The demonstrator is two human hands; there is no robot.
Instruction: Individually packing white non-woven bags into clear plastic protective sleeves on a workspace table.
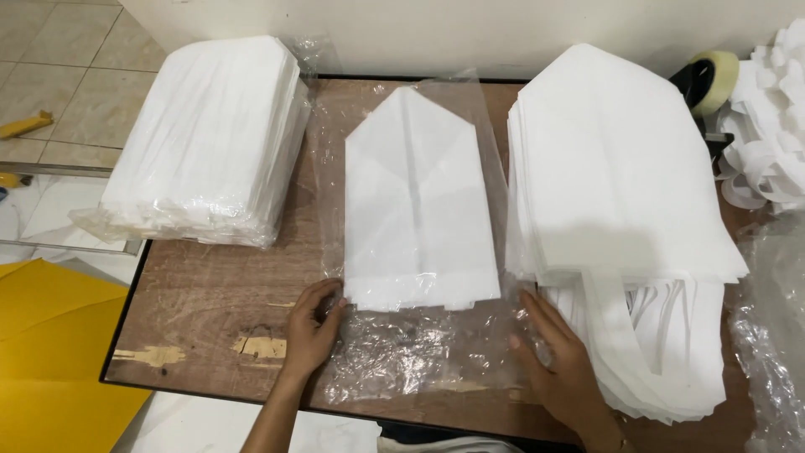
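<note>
A folded white fabric bundle (417, 210) with a pointed far end lies inside a clear plastic bag (402, 361) on the wooden table (210, 294). My left hand (312, 323) rests on the bag's near left side, fingers touching the bundle's corner. My right hand (558, 356) lies flat on the bag's near right side, beside the bundle's other corner. Neither hand grips anything that I can see.
A tall stack of plastic-wrapped white bundles (210, 138) sits at the table's left. A loose pile of white fabric bags with handles (620, 193) fills the right. A tape roll (708, 80) stands at the far right. Yellow sheet (50, 335) lies on the floor at left.
</note>
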